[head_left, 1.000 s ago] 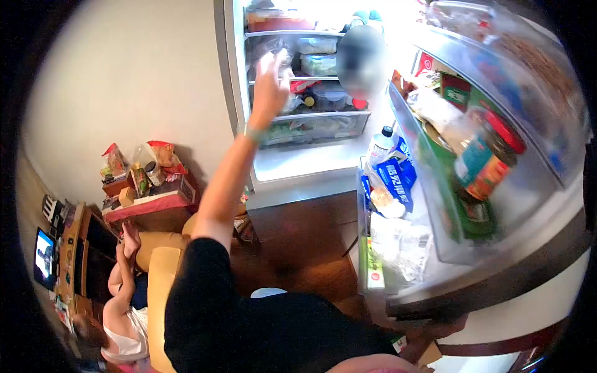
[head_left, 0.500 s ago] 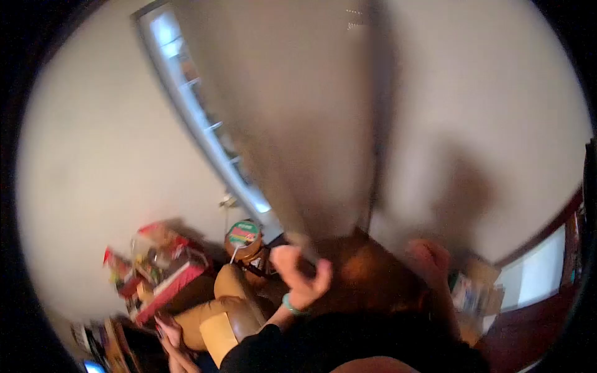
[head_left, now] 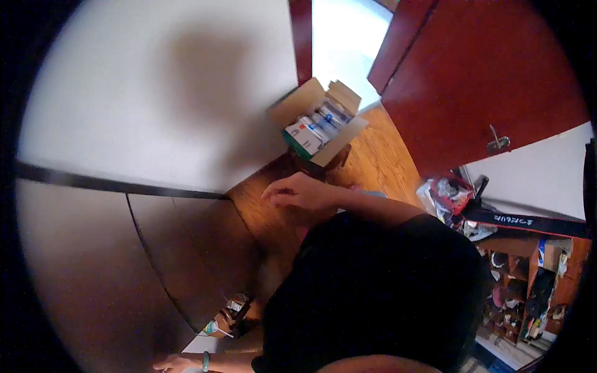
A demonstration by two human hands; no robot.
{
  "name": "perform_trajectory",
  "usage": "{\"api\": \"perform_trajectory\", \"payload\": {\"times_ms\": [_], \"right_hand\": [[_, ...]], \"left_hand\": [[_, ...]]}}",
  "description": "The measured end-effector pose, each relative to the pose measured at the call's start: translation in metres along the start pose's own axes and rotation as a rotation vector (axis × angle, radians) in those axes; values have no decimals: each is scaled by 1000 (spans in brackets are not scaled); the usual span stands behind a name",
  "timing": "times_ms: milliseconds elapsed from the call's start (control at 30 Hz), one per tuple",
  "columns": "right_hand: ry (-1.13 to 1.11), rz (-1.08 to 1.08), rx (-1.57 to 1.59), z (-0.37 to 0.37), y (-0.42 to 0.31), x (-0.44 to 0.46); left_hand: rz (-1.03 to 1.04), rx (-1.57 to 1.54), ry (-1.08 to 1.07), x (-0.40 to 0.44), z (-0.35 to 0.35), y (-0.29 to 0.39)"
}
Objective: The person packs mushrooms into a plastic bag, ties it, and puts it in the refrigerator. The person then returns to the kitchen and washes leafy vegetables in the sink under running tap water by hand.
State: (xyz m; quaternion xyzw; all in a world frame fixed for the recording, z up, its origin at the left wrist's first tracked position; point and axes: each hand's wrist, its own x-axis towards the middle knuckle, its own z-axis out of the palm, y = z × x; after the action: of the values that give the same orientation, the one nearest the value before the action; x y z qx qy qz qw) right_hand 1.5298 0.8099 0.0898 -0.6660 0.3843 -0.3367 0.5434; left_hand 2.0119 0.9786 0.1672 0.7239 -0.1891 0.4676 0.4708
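My right hand (head_left: 301,191) hangs in the air in front of my body, with its fingers loosely bent and nothing in them. Just beyond it an open cardboard box (head_left: 336,151) stands on a dark stool (head_left: 337,163). Inside the box are a white carton (head_left: 303,138) and several clear-and-blue packs (head_left: 328,120). Low at the frame's bottom edge, my left hand (head_left: 179,363) reaches out beside the lower end of the brown door panel (head_left: 93,267). A green bangle (head_left: 206,360) circles that wrist. Its fingers look stretched out and show only in part; contact with the panel cannot be told.
A dark red door (head_left: 491,68) with a metal handle (head_left: 499,142) stands open at upper right. Bags (head_left: 444,198) and a dark strap (head_left: 522,222) lie below it. A filled shoe rack (head_left: 507,292) is at lower right. Small items (head_left: 227,317) sit by the panel.
My view has swung right, so the box and red door are now plain. The seated person and red-topped goods have left the view. My left hand now lies at the bottom edge.
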Motion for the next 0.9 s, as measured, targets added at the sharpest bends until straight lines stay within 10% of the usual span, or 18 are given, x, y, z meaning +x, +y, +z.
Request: {"api": "perform_trajectory", "payload": {"times_ms": [133,200,500,633,900], "right_hand": [[75,25,-27,-61,43,-31],[122,16,-51,-95,62,-55],[471,214,-3,-367,161,-184],[533,289,-194,-493,151,-203],[470,287,-170,-633,184,-101]], "left_hand": [[144,-271,49,13,22,-42],[78,79,217,1,18,-9],[388,-643,180,-198,-7,384],[1543,-328,130,-294,-22,544],[845,-578,-157,-388,-20,711]]}}
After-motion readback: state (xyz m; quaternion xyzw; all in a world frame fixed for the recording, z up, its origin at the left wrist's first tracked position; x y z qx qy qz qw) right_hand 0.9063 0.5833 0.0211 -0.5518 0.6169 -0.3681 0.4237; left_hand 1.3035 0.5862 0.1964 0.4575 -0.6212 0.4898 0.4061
